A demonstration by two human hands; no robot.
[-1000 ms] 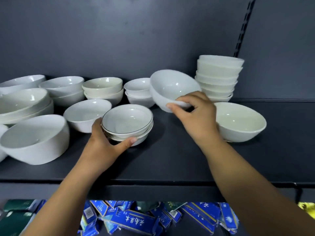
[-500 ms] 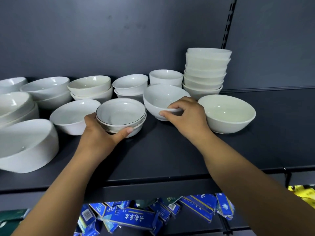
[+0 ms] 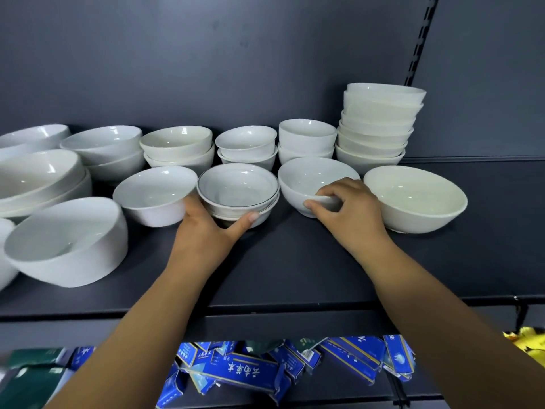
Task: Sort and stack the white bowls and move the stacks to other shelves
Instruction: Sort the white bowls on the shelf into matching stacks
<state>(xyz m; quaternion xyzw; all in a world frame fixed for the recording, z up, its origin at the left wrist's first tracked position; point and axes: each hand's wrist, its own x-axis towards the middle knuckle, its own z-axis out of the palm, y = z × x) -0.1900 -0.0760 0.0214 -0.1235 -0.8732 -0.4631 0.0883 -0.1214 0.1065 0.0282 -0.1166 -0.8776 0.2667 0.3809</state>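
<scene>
A jumble of blue boxes (image 3: 253, 374) with white lettering lies along the middle of the lower shelf (image 3: 330, 392). Dark green boxes (image 3: 32, 376) sit towards its left end, and something yellow (image 3: 530, 345) shows at its right edge. Higher up is a dark grey back panel (image 3: 206, 54), with a slotted upright rail (image 3: 420, 39) on its right.

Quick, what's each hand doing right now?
Left hand: grips the dark-rimmed bowl stack.
Right hand: grips the white bowl by its rim.
</scene>
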